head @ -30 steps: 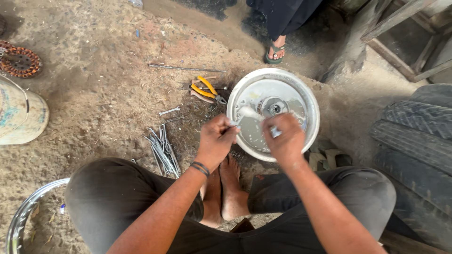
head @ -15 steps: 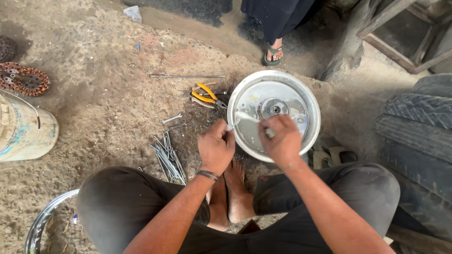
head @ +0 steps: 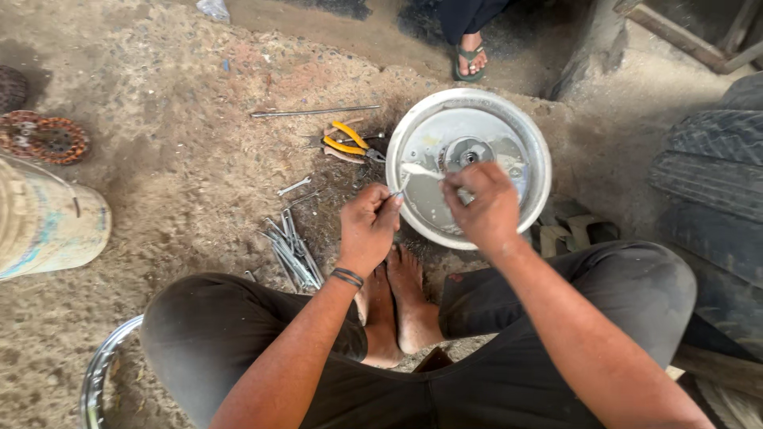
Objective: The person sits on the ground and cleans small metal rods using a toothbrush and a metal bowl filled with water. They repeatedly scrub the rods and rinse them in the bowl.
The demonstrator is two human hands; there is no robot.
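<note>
A round silver metal hub cover [head: 520,131] lies on the dirt ground in front of my bare feet. Its centre holds a small bearing hole [head: 467,151]. My left hand [head: 368,226] is closed around a thin metal tool [head: 400,187] whose tip reaches the cover's left rim. My right hand [head: 483,208] rests over the cover's lower middle with the fingers curled; what they pinch is hidden. A white smear crosses the cover between both hands.
Yellow-handled pliers [head: 348,141], a long metal rod [head: 315,112], a small wrench [head: 293,187] and a bundle of spokes [head: 290,250] lie left of the cover. A bucket [head: 44,226], a chrome rim [head: 99,373], tyres [head: 711,175] and another person's sandalled foot [head: 470,57] surround me.
My left hand shifted slightly left along the cover's rim with the tool. My right hand stayed over the cover. The view drifted a little.
</note>
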